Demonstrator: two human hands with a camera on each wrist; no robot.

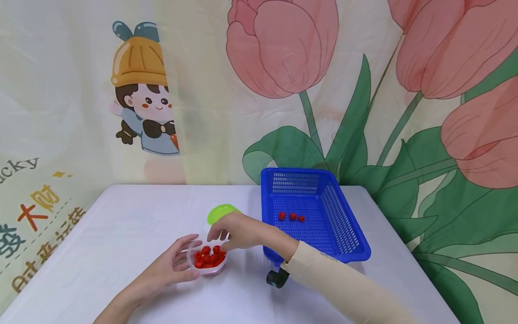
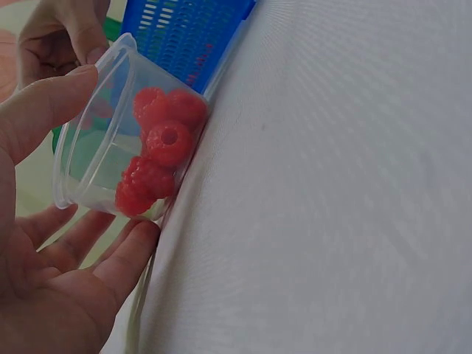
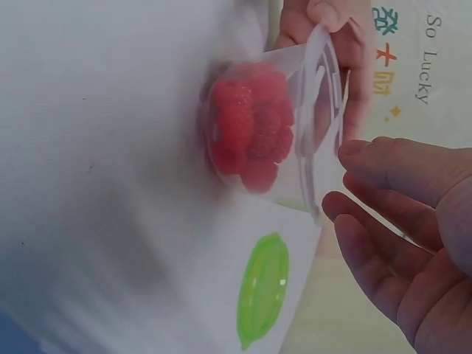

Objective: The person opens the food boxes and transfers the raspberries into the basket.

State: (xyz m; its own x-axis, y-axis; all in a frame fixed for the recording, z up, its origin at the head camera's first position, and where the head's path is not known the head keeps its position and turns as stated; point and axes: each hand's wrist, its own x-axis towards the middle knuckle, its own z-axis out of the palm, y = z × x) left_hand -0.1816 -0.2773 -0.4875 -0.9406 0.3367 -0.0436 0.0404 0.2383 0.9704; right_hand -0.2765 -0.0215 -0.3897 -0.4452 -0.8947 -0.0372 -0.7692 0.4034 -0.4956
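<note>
A clear plastic tub (image 2: 103, 166) of red raspberries (image 1: 209, 258) stands on the table in front of me. My left hand (image 1: 171, 264) holds the tub from the left, its thumb on the near side and its fingers round the far side. Just over the tub's rim is my right hand (image 1: 236, 230), palm inward. Between its thumb (image 3: 398, 166) and bent fingers the right wrist view shows a gap with nothing held. Several raspberries (image 3: 251, 125) fill the lower part of the tub.
A blue plastic basket (image 1: 356, 234) stands at the right with a few raspberries (image 1: 292, 216) on its floor; my right forearm crosses its near left corner. Behind the right hand lies a green lid (image 1: 220, 211). The white table (image 1: 133, 216) meets a printed cloth backdrop.
</note>
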